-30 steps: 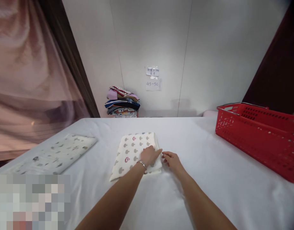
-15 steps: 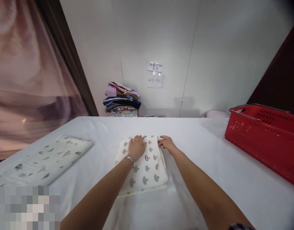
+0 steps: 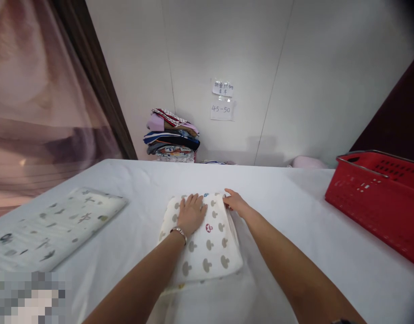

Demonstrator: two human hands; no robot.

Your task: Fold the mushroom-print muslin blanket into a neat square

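A folded white cloth [image 3: 208, 252] with grey mushroom prints, and a red and a blue one among them, lies on the white-covered table in front of me. My left hand [image 3: 192, 213] rests flat on its upper part, fingers spread, a bracelet at the wrist. At the far right corner, my right hand [image 3: 236, 203] has its fingers curled round the cloth's side edge, with the thumb outside. The fabric layers along that right side stand slightly apart. My right fingertips are partly hidden behind the edge.
Another folded printed cloth [image 3: 63, 225] lies on the left of the table [image 3: 142, 180]. A red basket [image 3: 375, 202] with a metal handle stands at the right. Behind the table are a stack of folded clothes [image 3: 172, 135] and a wall with paper signs [image 3: 222, 110].
The cloth's right edge is a little more raised at my right hand. My left hand stays flat on top. The view has shifted slightly.
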